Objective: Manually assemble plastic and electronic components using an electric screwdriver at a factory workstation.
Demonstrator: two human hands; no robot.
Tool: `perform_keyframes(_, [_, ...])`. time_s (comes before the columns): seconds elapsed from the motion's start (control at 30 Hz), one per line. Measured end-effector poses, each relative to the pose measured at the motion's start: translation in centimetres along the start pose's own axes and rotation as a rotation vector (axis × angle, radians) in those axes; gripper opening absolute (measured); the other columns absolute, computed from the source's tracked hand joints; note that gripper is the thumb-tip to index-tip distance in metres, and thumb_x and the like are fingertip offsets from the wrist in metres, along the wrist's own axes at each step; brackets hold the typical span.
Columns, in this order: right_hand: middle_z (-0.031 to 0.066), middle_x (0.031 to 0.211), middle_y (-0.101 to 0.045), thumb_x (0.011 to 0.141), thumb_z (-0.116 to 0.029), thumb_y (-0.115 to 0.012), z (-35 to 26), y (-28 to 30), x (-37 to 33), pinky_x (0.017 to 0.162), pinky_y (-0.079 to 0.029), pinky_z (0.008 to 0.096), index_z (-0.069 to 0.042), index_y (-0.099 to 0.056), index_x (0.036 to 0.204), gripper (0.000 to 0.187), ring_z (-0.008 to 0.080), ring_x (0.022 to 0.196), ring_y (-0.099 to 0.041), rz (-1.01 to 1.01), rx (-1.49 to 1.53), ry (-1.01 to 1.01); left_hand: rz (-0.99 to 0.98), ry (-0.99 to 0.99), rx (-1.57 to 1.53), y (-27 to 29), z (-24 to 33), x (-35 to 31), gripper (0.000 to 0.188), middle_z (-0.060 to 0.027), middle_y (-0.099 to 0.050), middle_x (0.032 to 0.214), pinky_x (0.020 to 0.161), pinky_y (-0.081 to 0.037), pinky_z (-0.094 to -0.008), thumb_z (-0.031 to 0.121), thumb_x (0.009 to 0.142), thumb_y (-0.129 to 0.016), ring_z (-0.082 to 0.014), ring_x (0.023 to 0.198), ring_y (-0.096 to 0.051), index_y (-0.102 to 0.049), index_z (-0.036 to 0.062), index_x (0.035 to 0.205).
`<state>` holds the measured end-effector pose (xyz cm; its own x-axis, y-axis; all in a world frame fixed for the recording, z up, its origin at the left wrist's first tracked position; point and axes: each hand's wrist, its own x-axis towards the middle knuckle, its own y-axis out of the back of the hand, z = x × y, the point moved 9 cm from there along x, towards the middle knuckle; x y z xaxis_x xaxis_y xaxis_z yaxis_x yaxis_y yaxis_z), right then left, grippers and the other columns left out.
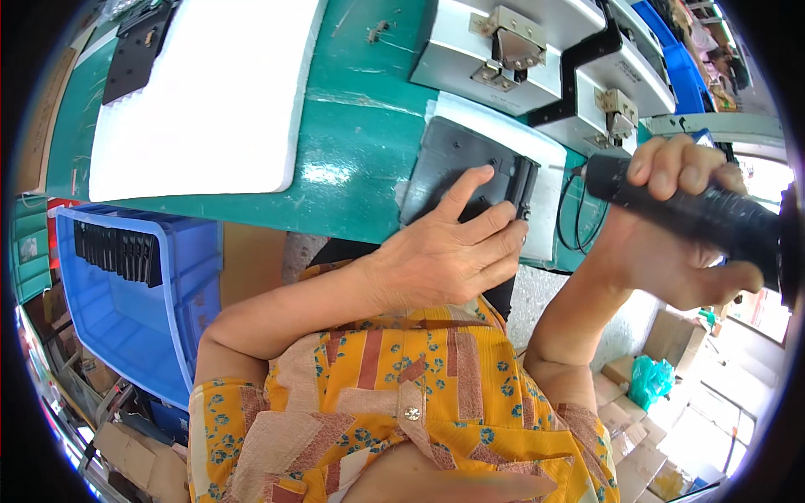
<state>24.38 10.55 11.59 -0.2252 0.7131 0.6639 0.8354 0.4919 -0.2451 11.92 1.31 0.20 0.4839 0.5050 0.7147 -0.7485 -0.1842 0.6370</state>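
Note:
My left hand (461,243) lies on a black plastic panel (457,155), its index finger stretched across the top and its other fingers curled at the raised right edge. The thumb is hidden. Under the panel is a white pad (545,151) on the green table (352,126). My right hand (662,260) is wrapped round a black electric screwdriver (700,214), held nearly level to the right of the panel. Its thin tip points left toward the panel's raised edge, apparently apart from it.
Silver metal fixtures with latches (511,59) stand behind the panel. A white foam sheet (210,101) bears another black part (138,54) at left. A blue bin (126,318) holds a row of black parts. A black cable (566,222) loops beside the pad. Cardboard boxes (675,339) stand at lower right.

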Motion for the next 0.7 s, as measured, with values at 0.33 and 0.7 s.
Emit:
perform_keyframes(0.33, [0.0106,0.102,-0.057,0.079,-0.085,-0.06,3.6,-0.1,5.6,0.08,-0.045,0.0413,-0.004,-0.063,0.121,0.091,0.0243,0.088,-0.055,-0.097,0.014,0.03,0.003,0.066,-0.054,0.3,-0.4,0.3,0.009,-0.006,-0.068,0.108,0.111,-0.04,-0.0644,0.013,0.084,-0.07,-0.0206,0.098,-0.062,-0.068,0.0057,0.091])
perform_keyframes(0.7, [0.0123,0.1,-0.058,0.075,-0.091,-0.059,5.8,-1.1,7.6,0.08,-0.048,0.0466,-0.005,-0.063,0.116,0.095,0.0272,0.086,-0.058,-0.17,-0.075,0.029,-0.035,0.071,-0.078,-0.1,-0.4,0.1,0.014,-0.0075,-0.066,0.113,0.114,-0.036,-0.0645,0.013,0.085,-0.067,-0.0219,0.106,-0.061,-0.069,0.004,0.096])
